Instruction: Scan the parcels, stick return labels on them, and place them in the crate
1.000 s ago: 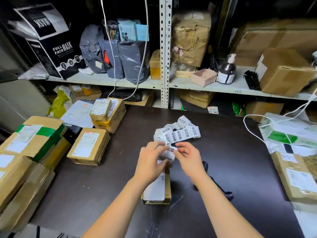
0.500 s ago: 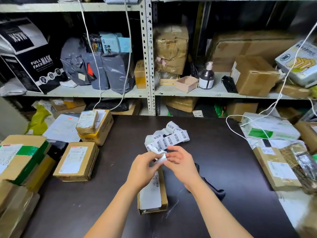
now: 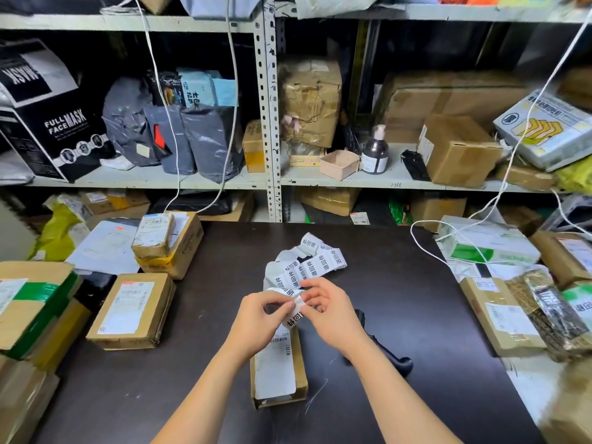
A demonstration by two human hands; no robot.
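Observation:
A crumpled strip of white return labels (image 3: 309, 264) with black print lies mid-table, its near end lifted. My left hand (image 3: 259, 318) pinches that near end, and my right hand (image 3: 330, 312) pinches a single label at the same spot, fingers touching. Directly below my hands a small brown parcel (image 3: 278, 370) with a long white shipping label lies flat on the dark table (image 3: 400, 299). A black handheld scanner (image 3: 387, 354) lies just right of it, partly hidden by my right forearm. No crate is in view.
Several brown parcels (image 3: 131, 310) are stacked along the table's left side and more (image 3: 503, 312) along the right. A metal shelf (image 3: 272, 184) full of boxes and grey bags stands behind. White cables (image 3: 426, 254) hang onto the table's right part.
The camera has tilted up, showing more shelf. My hands stay together on the label strip's near end, with the label curled further off the strip.

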